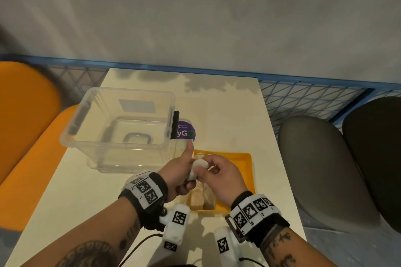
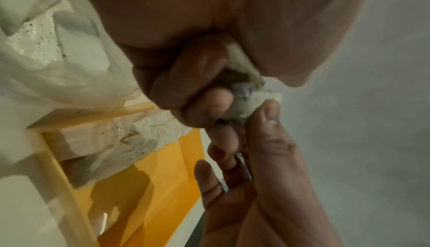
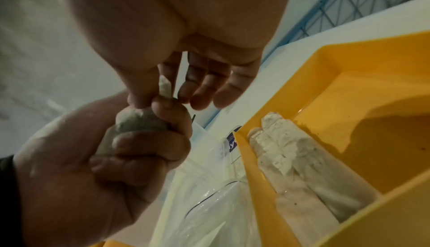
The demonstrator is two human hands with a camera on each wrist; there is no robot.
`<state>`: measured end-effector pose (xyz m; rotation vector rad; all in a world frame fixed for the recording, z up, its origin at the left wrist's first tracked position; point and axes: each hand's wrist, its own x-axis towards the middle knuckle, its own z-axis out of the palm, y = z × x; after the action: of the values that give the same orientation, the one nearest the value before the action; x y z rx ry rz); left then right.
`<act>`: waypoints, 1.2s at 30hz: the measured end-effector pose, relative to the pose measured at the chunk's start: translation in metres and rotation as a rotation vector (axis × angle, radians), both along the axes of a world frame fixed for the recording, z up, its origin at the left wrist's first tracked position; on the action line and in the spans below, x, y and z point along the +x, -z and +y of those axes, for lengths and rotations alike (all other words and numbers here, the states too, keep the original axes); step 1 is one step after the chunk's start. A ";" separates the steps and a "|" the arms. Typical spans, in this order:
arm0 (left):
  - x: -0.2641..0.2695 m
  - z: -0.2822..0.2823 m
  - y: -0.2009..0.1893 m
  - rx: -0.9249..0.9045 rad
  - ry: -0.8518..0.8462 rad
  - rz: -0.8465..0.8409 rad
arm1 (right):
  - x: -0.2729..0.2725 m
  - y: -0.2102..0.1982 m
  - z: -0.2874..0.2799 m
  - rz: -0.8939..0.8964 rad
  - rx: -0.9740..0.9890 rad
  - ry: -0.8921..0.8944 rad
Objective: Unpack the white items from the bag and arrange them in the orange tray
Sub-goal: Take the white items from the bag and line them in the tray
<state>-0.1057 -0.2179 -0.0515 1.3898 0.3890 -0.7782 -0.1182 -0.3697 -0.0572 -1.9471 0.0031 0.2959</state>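
My left hand (image 1: 184, 174) grips a white rolled item (image 1: 198, 166) with curled fingers, thumb pointing up, just above the left end of the orange tray (image 1: 245, 158). My right hand (image 1: 211, 169) pinches the top end of the same item (image 3: 164, 86) between thumb and forefinger, its other fingers loosely spread. In the left wrist view the item (image 2: 246, 103) sticks out of my fist. Several white rolls (image 3: 291, 159) lie side by side in the tray (image 3: 372, 63). The clear plastic bag (image 3: 209, 195) with a purple label (image 1: 185, 132) lies left of the tray.
A clear plastic box (image 1: 121, 123) stands on the white table (image 1: 227, 110) behind and left of my hands. An orange chair (image 1: 26, 115) is at the left, grey chairs (image 1: 321, 169) at the right. A blue mesh rail (image 1: 303, 97) runs behind the table.
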 end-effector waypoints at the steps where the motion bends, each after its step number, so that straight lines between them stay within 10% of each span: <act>1: 0.000 0.002 -0.001 -0.027 0.016 0.008 | 0.000 -0.001 -0.001 0.004 0.040 0.035; 9: 0.000 0.005 0.004 0.277 0.128 -0.410 | 0.022 -0.014 -0.025 -0.009 -0.032 0.032; 24: 0.022 -0.002 0.058 0.869 0.322 -0.324 | 0.047 0.043 -0.066 0.263 -0.873 -0.432; 36: 0.023 -0.001 0.068 0.876 0.352 -0.302 | 0.086 0.072 -0.051 0.120 -0.958 -0.189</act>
<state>-0.0827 -0.2192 -0.1192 2.4118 0.2509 -0.6815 -0.0319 -0.4205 -0.1293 -2.8814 0.0471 0.6137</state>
